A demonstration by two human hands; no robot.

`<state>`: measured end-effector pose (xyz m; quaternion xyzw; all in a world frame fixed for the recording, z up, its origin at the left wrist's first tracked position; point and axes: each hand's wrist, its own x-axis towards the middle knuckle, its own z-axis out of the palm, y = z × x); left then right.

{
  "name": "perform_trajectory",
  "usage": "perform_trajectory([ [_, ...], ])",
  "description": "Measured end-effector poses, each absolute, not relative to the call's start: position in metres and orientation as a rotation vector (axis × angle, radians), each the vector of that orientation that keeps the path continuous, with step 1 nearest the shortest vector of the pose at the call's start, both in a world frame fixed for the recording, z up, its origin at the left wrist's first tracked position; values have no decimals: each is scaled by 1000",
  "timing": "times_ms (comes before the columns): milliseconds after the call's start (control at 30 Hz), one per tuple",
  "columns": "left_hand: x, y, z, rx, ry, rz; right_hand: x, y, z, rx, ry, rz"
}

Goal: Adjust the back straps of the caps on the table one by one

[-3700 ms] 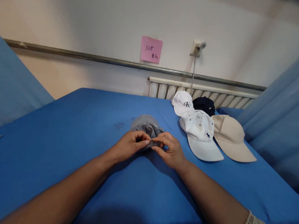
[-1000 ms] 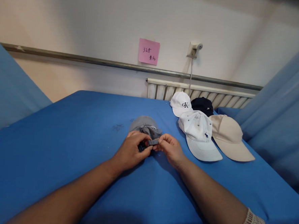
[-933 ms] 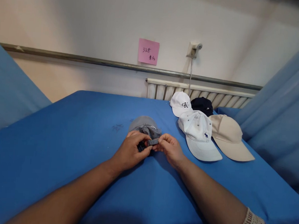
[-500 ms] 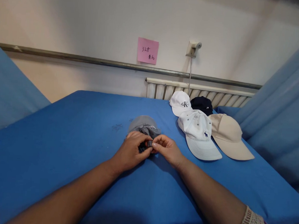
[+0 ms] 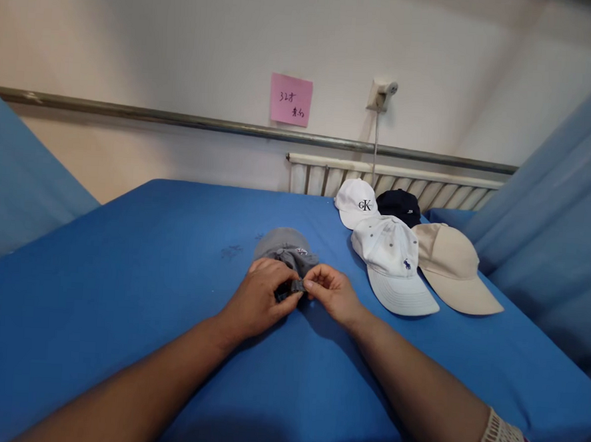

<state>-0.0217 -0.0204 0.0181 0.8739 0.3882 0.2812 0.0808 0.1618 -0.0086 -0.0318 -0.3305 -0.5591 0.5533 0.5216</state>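
A grey baseball cap (image 5: 285, 239) lies on the blue-covered table, its brim pointing away from me and its crown crumpled, with a small light logo on it. My left hand (image 5: 263, 296) is closed on the near side of the cap, thumb and fingers around its back opening. Between the fingertips of my right hand (image 5: 332, 291) is pinched the end of the cap's grey back strap (image 5: 298, 285). Both hands almost meet at this strap. Part of the cap is hidden behind my left hand.
To the right lie a white cap (image 5: 357, 201), a dark navy cap (image 5: 400, 206), a pale grey cap (image 5: 390, 263) and a beige cap (image 5: 453, 264). Behind the blue table cover (image 5: 123, 257) stands a radiator (image 5: 328, 176). Blue curtains (image 5: 567, 197) hang at both sides.
My right hand has shifted slightly to the right with the strap end, and more of the strap shows between my hands. The left hand stays almost in place.
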Motion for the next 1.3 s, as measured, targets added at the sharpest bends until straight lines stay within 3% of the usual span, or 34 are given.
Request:
perform_trajectory([
  [700,-18,-19,21,2132,1137,832,164,-11,-30,-789,-1402,1466],
  [1300,-18,-18,16,1886,1034,778,162,-10,-34,-794,-1356,1401],
])
